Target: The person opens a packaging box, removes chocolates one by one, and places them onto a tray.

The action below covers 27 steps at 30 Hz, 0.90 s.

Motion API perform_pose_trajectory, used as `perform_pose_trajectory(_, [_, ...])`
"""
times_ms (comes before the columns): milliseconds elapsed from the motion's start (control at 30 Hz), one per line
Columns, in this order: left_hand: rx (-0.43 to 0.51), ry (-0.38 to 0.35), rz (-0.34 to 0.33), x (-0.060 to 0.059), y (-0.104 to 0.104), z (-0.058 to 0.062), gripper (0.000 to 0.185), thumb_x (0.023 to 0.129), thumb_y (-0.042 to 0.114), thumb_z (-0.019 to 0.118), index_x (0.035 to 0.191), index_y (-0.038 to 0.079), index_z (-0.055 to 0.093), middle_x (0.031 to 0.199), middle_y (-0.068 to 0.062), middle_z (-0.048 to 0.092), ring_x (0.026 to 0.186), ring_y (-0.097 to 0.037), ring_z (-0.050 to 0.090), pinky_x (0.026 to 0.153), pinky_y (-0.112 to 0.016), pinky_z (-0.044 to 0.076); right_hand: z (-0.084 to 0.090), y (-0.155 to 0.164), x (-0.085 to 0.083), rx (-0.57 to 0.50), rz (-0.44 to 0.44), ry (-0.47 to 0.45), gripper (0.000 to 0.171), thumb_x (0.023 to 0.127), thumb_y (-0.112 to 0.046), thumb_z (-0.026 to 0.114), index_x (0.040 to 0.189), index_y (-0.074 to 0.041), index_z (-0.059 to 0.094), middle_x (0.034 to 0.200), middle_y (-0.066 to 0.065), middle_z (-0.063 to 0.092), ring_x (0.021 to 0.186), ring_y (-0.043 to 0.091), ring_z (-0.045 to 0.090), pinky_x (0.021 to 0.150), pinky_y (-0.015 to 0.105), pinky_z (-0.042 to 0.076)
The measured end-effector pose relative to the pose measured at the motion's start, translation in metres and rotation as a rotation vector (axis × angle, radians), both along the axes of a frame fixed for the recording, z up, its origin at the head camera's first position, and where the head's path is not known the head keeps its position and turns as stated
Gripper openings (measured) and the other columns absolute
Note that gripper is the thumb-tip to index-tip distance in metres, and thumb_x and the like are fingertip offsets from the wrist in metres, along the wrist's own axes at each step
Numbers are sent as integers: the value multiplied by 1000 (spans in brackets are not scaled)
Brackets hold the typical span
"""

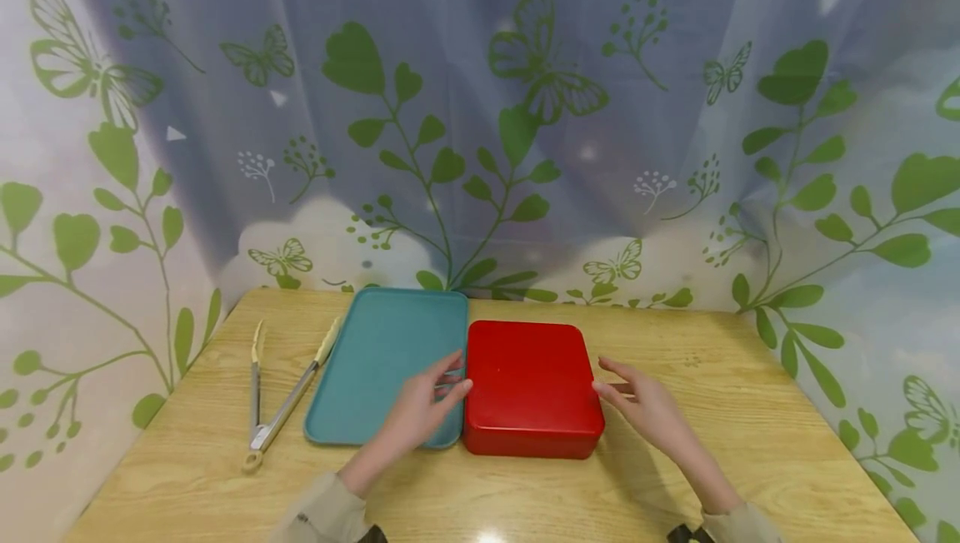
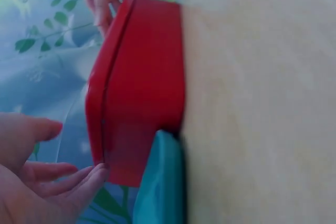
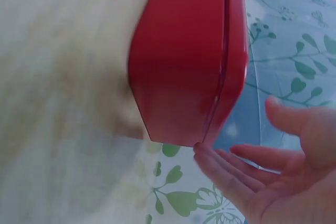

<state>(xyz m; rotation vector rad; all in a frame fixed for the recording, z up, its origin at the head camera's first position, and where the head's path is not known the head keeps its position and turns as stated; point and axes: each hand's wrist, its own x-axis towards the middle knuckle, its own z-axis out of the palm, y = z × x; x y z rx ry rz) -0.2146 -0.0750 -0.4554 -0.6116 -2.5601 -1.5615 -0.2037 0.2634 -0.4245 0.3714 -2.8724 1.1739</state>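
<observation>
Red lidded box point(image 1: 531, 385) sits on the desk point(image 1: 750, 443), flanked by 2 relaxed, empty hands, left hand point(image 1: 423, 406) and right hand point(image 1: 645, 410), fingertips touching its sides as if steadying it.

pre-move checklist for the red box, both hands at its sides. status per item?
1. Left hand at the left edge of the glossy red square lidded box: ok, fingertips touch near the lid seam.
2. Right hand at the box's right edge: ok, fingertips at the side; firm contact cannot tell.
3. Grip closed on the box: not ok, both hands' fingers are straight, nothing clasped.
4. Lid seated: ok, seam looks even in both wrist views.
5. Clearance on the left: not ok, the teal rectangular plastic tray abuts the box.
6. Metal tongs with cream tips out of the way: ok, beyond the tray on the wooden table.
</observation>
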Motion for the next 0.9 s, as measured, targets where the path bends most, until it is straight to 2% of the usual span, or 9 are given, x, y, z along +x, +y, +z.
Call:
perform_pose_trajectory(100, [56,-23,68,-10,0,2,44,100,11,64,140,-6,56,130,-22,65,108,-37,68,87,-43,60,2,0,-10,-71,-39,-3,48,103,-17,61,144,6,52,138,28,58,102,38,72,80,42,61])
perform_pose_trajectory(200, [152,-120,106,-17,2,5,39,99,5,63,136,-6,59,123,-21,67,102,-38,70,82,-41,61,1,-1,-20,-170,-60,-60,44,104,-12,57,143,8,51,135,30,58,97,37,72,81,43,61])
perform_pose_trajectory(367, [324,-261,116,-21,5,6,35,99,-1,61,133,-12,59,115,-24,66,98,-38,70,85,-43,61,-3,-3,-29,-266,-76,-147,43,106,-8,52,144,13,48,136,33,57,92,32,73,83,45,60])
perform_pose_trajectory(467, [373,-313,121,-21,6,4,34,99,-1,61,131,-13,60,113,-23,66,97,-36,70,86,-46,60,-5,-4,-31,-300,-84,-195,44,106,-10,52,144,12,47,137,33,56,90,27,73,86,47,60])
perform_pose_trajectory(700, [354,-375,102,-23,5,1,32,100,4,62,128,-12,63,113,-22,67,100,-32,70,84,-42,61,-7,-1,-32,-324,-74,-231,48,105,-15,55,145,11,47,139,32,55,93,27,73,91,49,58])
perform_pose_trajectory(900, [350,-410,66,-24,4,-2,36,99,6,65,131,-10,62,115,-20,68,101,-27,70,88,-40,60,-6,-1,-31,-345,-63,-238,48,104,-12,56,145,12,46,139,32,55,96,24,73,93,48,57])
